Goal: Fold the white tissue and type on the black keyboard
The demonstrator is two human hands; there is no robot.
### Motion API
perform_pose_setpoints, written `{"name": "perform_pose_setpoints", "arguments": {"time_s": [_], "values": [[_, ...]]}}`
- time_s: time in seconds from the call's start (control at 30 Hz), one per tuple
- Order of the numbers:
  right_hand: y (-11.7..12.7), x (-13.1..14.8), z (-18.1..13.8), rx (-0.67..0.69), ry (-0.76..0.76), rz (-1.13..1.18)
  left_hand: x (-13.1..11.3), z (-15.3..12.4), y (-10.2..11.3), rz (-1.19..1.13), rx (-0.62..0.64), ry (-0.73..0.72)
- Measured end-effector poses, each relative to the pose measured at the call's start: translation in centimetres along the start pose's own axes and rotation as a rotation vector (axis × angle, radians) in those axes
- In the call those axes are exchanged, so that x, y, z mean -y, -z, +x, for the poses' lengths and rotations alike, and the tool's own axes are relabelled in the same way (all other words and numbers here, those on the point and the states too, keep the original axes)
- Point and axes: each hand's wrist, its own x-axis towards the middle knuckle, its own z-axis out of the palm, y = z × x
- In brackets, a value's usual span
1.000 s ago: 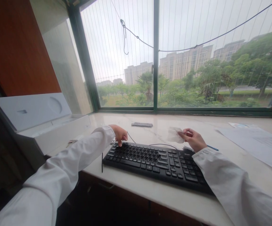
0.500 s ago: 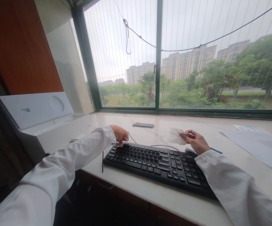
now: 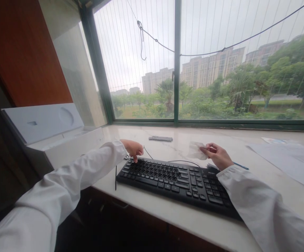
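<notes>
A black keyboard lies at a slant along the front of the white counter; many keys in its middle look like bare square sockets. My left hand is over its upper left part, fingers curled in, one fingertip pointing down onto the keys. Whether anything is inside those curled fingers is hidden. Beyond the right part of the keyboard, my right hand pinches a thin whitish sheet, which could be tissue or thin plastic. That sheet hangs to the left of the fingertips, above the counter.
An open white box stands at the left. A grey flat strip lies near the window. Papers cover the right side, with a blue pen-like stick beside my right wrist. A dark thin stick lies left of the keyboard.
Both hands keep almost the same places and grips. The whole view has shifted very slightly. The whitish sheet is still held in my right hand.
</notes>
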Motion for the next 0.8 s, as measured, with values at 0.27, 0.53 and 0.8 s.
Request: {"name": "perform_pose_setpoints", "arguments": {"time_s": [0.27, 0.53, 0.8], "values": [[-0.1, 0.1, 0.0, -0.011, 0.008, -0.013, 1.2, 1.3, 4.2, 0.008, -0.621, 0.023], [-0.2, 0.8, -0.3, -0.03, 0.038, -0.042, 3.1, 8.9, 7.2, 0.067, -0.823, 0.274], [-0.5, 1.1, -0.6, -0.042, 0.031, -0.092, 4.5, 14.1, 10.2, 0.01, -0.733, 0.372]]}}
